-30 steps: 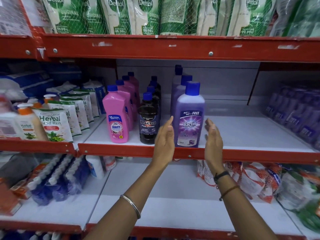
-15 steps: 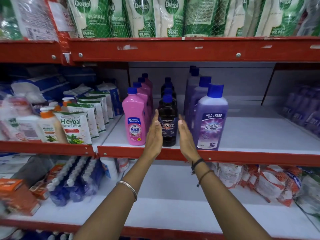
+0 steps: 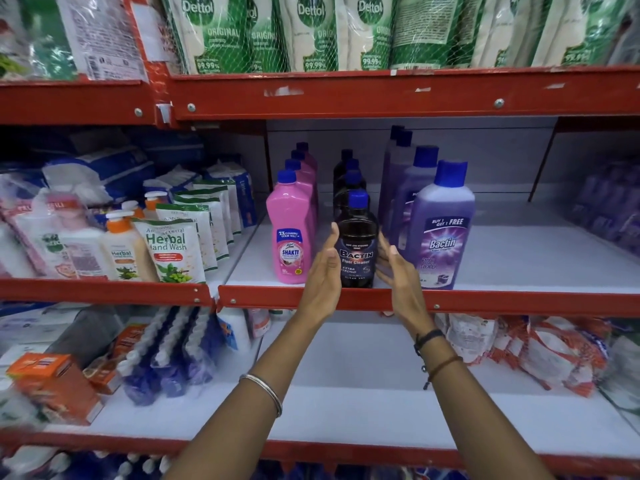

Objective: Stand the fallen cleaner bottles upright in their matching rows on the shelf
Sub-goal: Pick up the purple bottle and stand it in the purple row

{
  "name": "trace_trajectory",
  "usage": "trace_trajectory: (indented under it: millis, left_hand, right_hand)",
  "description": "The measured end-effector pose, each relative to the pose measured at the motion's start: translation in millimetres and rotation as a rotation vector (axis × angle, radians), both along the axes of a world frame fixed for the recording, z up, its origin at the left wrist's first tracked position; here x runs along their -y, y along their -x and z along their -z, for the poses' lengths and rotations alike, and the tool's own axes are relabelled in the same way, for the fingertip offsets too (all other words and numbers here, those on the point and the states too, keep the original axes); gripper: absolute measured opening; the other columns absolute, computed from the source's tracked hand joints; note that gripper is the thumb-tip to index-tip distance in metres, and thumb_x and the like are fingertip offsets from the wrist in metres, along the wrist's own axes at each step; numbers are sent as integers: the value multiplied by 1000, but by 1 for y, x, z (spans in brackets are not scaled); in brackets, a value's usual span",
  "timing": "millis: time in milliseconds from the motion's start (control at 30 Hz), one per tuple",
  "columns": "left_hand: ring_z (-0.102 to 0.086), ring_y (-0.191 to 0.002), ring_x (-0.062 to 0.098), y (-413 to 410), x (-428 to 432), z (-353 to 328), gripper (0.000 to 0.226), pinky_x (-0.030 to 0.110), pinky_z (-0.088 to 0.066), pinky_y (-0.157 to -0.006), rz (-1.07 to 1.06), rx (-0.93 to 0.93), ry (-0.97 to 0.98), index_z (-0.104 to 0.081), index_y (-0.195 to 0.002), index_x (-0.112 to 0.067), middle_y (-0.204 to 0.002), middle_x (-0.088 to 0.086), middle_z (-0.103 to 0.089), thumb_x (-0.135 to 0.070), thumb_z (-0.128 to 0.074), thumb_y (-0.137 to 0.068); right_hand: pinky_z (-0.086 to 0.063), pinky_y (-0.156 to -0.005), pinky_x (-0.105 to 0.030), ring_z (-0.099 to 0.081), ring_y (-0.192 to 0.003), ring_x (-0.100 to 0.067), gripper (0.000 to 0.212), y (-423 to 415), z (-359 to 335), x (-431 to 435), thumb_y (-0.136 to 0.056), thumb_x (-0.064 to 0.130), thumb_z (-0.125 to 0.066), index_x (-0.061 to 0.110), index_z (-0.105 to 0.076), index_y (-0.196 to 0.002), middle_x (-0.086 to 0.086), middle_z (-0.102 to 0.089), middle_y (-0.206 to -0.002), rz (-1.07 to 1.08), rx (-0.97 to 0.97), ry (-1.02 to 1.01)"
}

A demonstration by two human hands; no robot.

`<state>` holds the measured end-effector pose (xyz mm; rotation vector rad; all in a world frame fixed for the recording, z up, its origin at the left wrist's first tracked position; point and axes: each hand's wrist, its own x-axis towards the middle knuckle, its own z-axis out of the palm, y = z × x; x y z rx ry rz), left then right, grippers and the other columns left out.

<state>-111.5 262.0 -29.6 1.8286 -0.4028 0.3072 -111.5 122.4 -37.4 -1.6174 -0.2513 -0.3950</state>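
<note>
Head view, the only one: centre of frame, three rows of cleaner bottles on the middle shelf [image 3: 519,268], all upright as far as visible. Pink bottle [image 3: 290,237] fronts the left row, w/ more pink ones behind it. Dark Bactin bottle [image 3: 356,244] fronts the middle row, dark caps lined up behind. Purple bottle [image 3: 441,226] fronts the right row, w/ others behind, running toward the back wall.

Left hand [image 3: 323,271] and right hand [image 3: 398,268] sit either side of the dark bottle, centre frame, just above the red shelf lip. Both hands are flat, fingers extended, palms facing each other: not clasping anything. Left fingertips are right at the bottle's shoulder; can't tell if they touch. Right fingers are close by the bottle's right side, partly behind it, contact unclear too.

Progress, judging by layout: nothing lies on its side on this shelf; each colour is in its own row. Looks near done. Hands seem to be squaring or steadying the dark front bottle, a final nudge. Right part of the shelf holds nothing visible up front. Far-right purple items are too blurry to judge. Left-frame hand-wash pouches [image 3: 173,251] aren't part of the job.
</note>
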Motion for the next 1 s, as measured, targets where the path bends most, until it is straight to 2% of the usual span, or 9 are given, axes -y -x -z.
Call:
trace_trajectory:
  millis: [133, 233, 333, 433, 567, 633, 733, 800, 1000]
  left_hand:
    - [-22, -143, 15, 5, -4, 4, 82, 50, -20, -117, -25, 21, 11, -15, -141, -49, -156, -8, -24, -85, -5, -68]
    - [-33, -138, 17, 9, -17, 8, 70, 47, -29, -114, -229, 161, 193, -32, -140, -35, -148, 0, -39, -72, -13, -84]
    - [-29, -138, 13, 0, -42, 2, 65, 28, -31, -111, -337, 181, 322, -30, -140, -35, -151, 1, -31, -67, -13, -87]
    - [-31, -136, 12, -22, -67, -5, 69, 25, -34, -106, -293, 50, 352, -24, -144, -31, -154, 3, -26, -66, -9, -87]
    - [-51, -105, -9, -33, -79, -11, 62, 10, -47, -85, -162, 30, 287, -35, -140, -20, -131, -3, -48, -54, -11, -93]
    - [-54, -99, -10, -33, -86, -10, 66, 4, -46, -77, -119, 39, 228, -36, -139, -24, -125, -3, -53, -58, -12, -88]
    - [-55, -100, -6, -31, -93, -10, 66, 2, -45, -71, -73, 0, 193, -34, -141, -26, -128, 2, -54, -57, -12, -87]
    - [-55, -94, -6, -27, -97, -10, 56, 2, -46, -67, -57, -30, 177, -35, -140, -27, -121, -1, -54, -49, -12, -94]
    - [-57, -91, -5, -10, -107, -10, 50, 1, -45, -65, -31, -39, 133, -38, -134, -34, -112, -8, -55, -49, -11, -95]
  right_hand:
    - [-30, -116, -45, -40, -137, -17, 63, 5, 5, -10, -88, 66, -22, 36, -37, -141, -1, -42, -149, 122, 21, 21]
    - [-36, -111, -44, -46, -130, -16, 52, 23, 9, -30, -92, 49, -27, 24, -49, -132, -5, -51, -137, 346, 249, -72]
    - [-39, -108, -38, -48, -128, -19, 46, 32, 6, -59, -93, 40, -28, 25, -50, -130, -6, -53, -135, 201, 382, -59]
    - [-29, -116, -31, -35, -139, -10, 58, 17, 0, -94, -92, 50, -22, 22, -36, -142, -2, -40, -150, -37, 166, 40]
    - [-23, -120, -42, -28, -143, -10, 83, -19, -10, -127, -82, 76, -17, 28, -20, -149, -1, -29, -156, -57, -45, 91]
    - [-34, -114, -40, -42, -135, -13, 68, -31, -12, -133, -87, 70, -19, 34, -28, -145, -3, -41, -149, -47, -53, 48]
    - [-46, -86, -7, -57, -111, -8, 47, -30, -13, -130, -98, 49, -20, 33, -39, -138, 2, -55, -130, 5, -42, 39]
    - [-43, -72, 2, -59, -104, -7, 48, -22, -13, -129, -99, 44, -20, 28, -45, -137, 6, -58, -119, 48, -16, 43]
    - [-46, -73, -6, -59, -90, 2, 50, -6, -10, -127, -99, 44, -18, 27, -44, -138, 11, -58, -109, 62, 3, 41]
